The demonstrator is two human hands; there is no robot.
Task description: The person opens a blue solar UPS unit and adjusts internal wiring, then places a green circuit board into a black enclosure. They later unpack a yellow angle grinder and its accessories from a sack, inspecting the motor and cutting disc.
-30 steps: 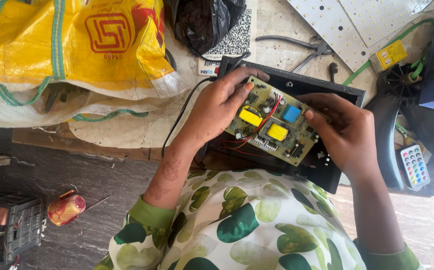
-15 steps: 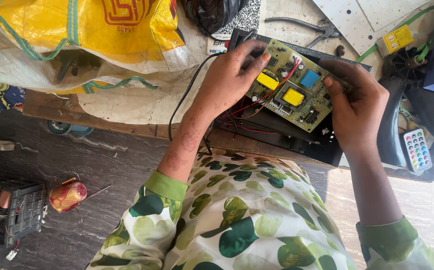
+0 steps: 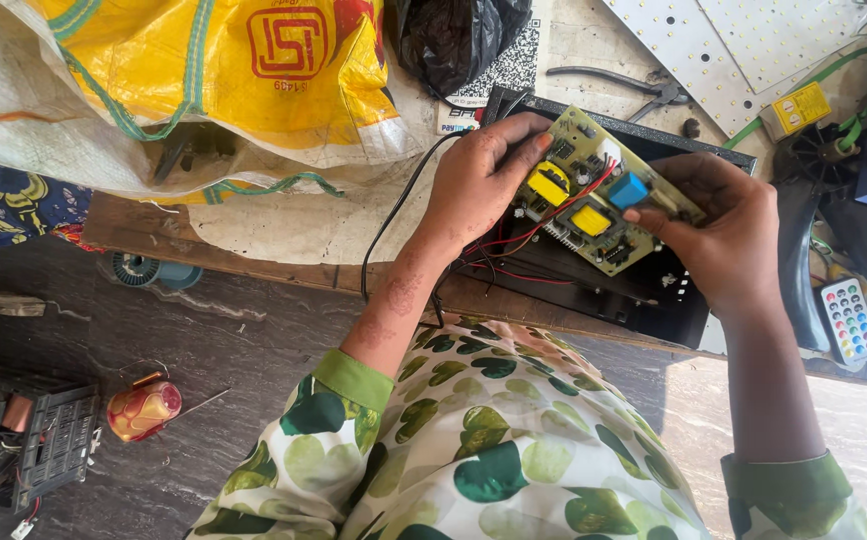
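A green circuit board (image 3: 594,200) with two yellow blocks, a blue block and red wires is held tilted over an open black metal case (image 3: 644,290). My left hand (image 3: 479,185) grips the board's left end, thumb on its top edge. My right hand (image 3: 724,235) holds the right end, fingers over the blue block. Red and black wires run from the board into the case. A black cable (image 3: 394,225) leaves the case toward the left.
A yellow and white woven sack (image 3: 204,70) and a black plastic bag (image 3: 454,35) lie at the back. Pliers (image 3: 624,85), white perforated panels (image 3: 744,45) and a small remote (image 3: 849,320) sit at the right. A red-gold coil (image 3: 144,408) and black housing (image 3: 24,440) rest on the floor.
Both hands have kept hold of the board and shifted it slightly over the case. The camera view has swung a little.
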